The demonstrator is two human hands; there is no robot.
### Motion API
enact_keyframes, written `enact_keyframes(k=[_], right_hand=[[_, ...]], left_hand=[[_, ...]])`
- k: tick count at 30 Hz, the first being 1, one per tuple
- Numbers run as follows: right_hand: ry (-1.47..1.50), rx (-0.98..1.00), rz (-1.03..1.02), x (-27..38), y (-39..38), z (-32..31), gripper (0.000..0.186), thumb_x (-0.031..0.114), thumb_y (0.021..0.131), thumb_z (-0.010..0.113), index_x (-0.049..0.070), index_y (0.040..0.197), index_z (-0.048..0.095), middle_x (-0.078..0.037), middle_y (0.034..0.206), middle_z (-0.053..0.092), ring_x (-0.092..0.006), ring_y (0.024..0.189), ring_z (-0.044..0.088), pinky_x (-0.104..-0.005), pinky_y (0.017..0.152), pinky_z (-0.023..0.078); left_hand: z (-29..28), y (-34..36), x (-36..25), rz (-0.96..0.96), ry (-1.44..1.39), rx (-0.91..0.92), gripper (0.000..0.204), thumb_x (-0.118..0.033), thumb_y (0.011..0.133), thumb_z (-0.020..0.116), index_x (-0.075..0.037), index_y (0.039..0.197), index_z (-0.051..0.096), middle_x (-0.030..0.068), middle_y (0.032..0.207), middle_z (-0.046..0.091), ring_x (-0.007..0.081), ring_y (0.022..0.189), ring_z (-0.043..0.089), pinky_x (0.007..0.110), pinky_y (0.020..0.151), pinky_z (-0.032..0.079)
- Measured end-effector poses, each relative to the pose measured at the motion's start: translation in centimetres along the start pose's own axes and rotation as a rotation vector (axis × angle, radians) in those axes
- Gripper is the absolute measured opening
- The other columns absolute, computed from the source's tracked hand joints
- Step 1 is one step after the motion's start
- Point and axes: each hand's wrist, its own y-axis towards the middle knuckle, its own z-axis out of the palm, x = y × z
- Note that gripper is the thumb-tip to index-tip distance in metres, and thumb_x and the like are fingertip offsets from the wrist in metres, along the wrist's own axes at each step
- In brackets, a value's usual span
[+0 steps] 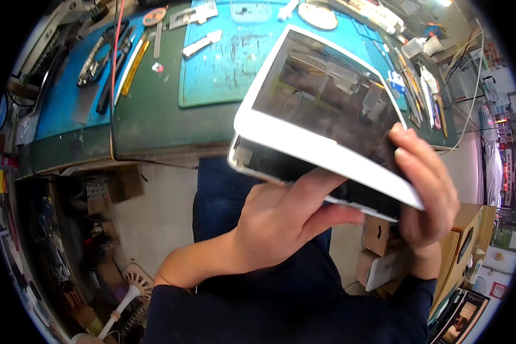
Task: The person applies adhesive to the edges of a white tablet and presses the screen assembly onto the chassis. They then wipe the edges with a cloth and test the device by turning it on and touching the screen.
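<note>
A tablet with a white-framed dark glass screen point(327, 97) is held tilted above the bench's front edge. Its screen is lifted away from the back housing point(275, 162) along the near side, leaving a dark gap. My left hand point(281, 215) is closed on the near side of the tablet, its fingers reaching into the gap and the thumb below. On the right, my right hand point(427, 183) grips the tablet's right end, with fingertips on the glass edge. Whether the two parts still touch at the far side is hidden.
A blue work mat point(212, 86) lies on the green bench top point(155, 106), with a utility knife point(202, 45) on it. Several hand tools lie at left, and tweezers and brushes point(413, 86) at right. A red-and-black cable point(113, 86) hangs over the front edge.
</note>
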Motion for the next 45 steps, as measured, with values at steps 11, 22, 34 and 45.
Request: enact_keyframes(k=[11, 22, 34, 45], right_hand=[[0.059, 0.119, 0.024, -0.7, 0.9, -1.9, 0.029, 0.006, 0.101, 0.055, -0.008, 0.125, 0.061, -0.035, 0.123, 0.066, -0.0458, 0.115, 0.068, -0.0489, 0.100, 0.055], [0.067, 0.026, -0.046, -1.1, 1.1, -1.4, 0.028, 0.002, 0.092, 0.065, -0.008, 0.118, 0.065, -0.031, 0.117, 0.070, -0.0418, 0.109, 0.071, -0.0448, 0.095, 0.058], [-0.005, -0.256, -0.162, 3.6, -0.1, 6.5, 0.021, 0.012, 0.089, 0.065, -0.001, 0.101, 0.074, -0.017, 0.104, 0.075, -0.0288, 0.097, 0.075, -0.0331, 0.080, 0.061], [0.101, -0.291, -0.195, 4.4, 0.2, 10.1, 0.022, 0.010, 0.086, 0.066, -0.005, 0.100, 0.073, -0.014, 0.103, 0.073, -0.0262, 0.102, 0.070, -0.0314, 0.083, 0.056]], left_hand=[[0.0, 1.0, 0.6, 0.059, -0.106, 0.022, 0.071, -0.028, 0.071, 0.093, -0.002, 0.123, 0.052, 0.0142, 0.122, 0.065, 0.0231, 0.107, 0.070, 0.031, 0.087, 0.058], [1.0, 1.1, 1.1, 0.041, -0.509, -0.136, 0.061, -0.007, 0.075, 0.091, 0.005, 0.118, 0.050, 0.0213, 0.114, 0.069, 0.0255, 0.103, 0.072, 0.035, 0.086, 0.061], [-5.8, -3.1, -1.7, -0.935, -0.645, -0.092, 0.023, -0.006, 0.104, 0.058, 0.006, 0.123, 0.061, 0.0093, 0.109, 0.069, 0.0129, 0.097, 0.066, 0.027, 0.082, 0.054], [-8.2, -1.4, -0.4, -1.132, -0.912, -0.169, 0.033, -0.025, 0.105, 0.056, 0.003, 0.122, 0.055, 0.0152, 0.116, 0.067, 0.0265, 0.109, 0.067, 0.046, 0.097, 0.054]])
